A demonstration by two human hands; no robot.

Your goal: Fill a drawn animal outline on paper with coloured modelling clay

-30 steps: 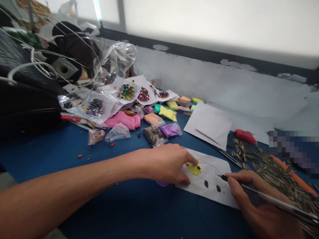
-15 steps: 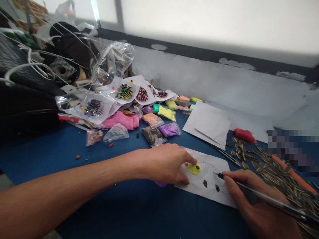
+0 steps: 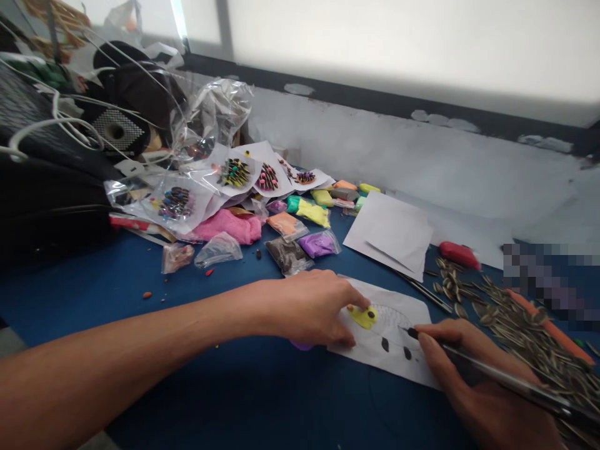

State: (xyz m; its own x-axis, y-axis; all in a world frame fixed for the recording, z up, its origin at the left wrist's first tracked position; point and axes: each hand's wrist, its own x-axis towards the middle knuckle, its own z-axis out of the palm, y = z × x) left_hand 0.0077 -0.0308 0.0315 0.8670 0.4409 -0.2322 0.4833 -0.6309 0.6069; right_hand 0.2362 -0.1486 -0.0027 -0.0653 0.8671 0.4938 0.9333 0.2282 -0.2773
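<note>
A white sheet of paper (image 3: 412, 300) lies on the blue table, bearing a pencil-like outline filled with small marks. Yellow clay (image 3: 362, 319) with a black dot forms a head at the outline's left end. Two dark oval pieces (image 3: 385, 344) sit below the outline. My left hand (image 3: 314, 306) rests on the paper's left side, index fingertip at the yellow clay and thumb apart from it; its other fingers are mostly hidden. My right hand (image 3: 482, 381) is closed around a pen (image 3: 504, 377), whose tip meets the paper inside the outline.
Striped sunflower seeds (image 3: 506, 319) spread at the right, around an orange stick (image 3: 550, 328). Bagged clay (image 3: 320, 244) in several colours lies beyond my left hand. White sheets (image 3: 394, 225) and a red clay packet (image 3: 459, 254) are farther back. Finished seed-covered figures (image 3: 237, 173) lie at the back left.
The pen tip and my right hand have shifted slightly left over the outline. My left hand stays in place on the paper.
</note>
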